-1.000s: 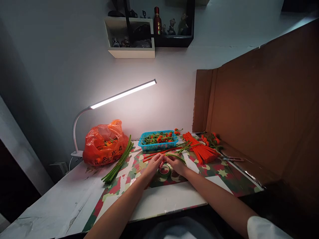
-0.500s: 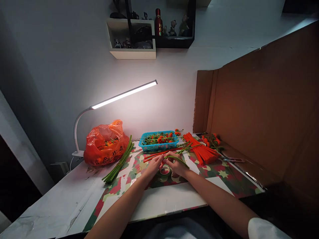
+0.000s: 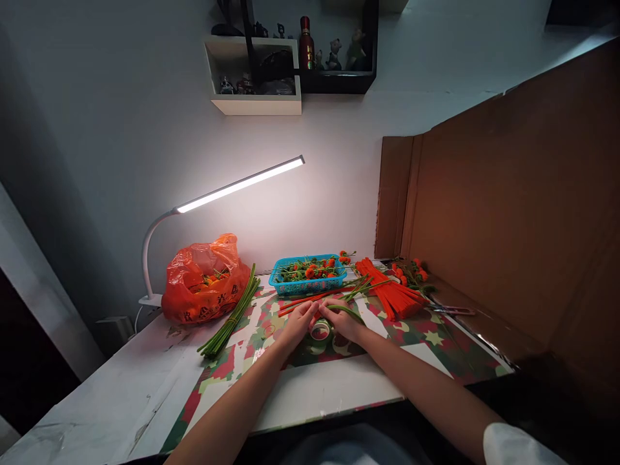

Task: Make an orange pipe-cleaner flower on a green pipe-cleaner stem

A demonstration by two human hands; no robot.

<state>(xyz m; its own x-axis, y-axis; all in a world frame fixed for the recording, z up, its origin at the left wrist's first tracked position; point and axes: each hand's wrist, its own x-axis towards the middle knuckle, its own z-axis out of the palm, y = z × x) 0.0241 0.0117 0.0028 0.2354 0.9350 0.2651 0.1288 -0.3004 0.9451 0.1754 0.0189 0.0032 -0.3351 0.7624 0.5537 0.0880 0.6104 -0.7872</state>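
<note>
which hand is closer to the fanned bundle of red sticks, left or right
Right: the right hand is left of the red bundle and nearer the wearer; the left hand is farther left, beyond the right one.

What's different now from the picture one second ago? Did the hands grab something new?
Only a little: the green stem at the right hand has tipped slightly lower. I see nothing newly grabbed or let go. The left hand stays close beside the right, and the blue basket, orange bag and lamp stayed put.

Lit lamp [image 3: 239, 185] before grey wall [image 3: 121, 129]
</note>
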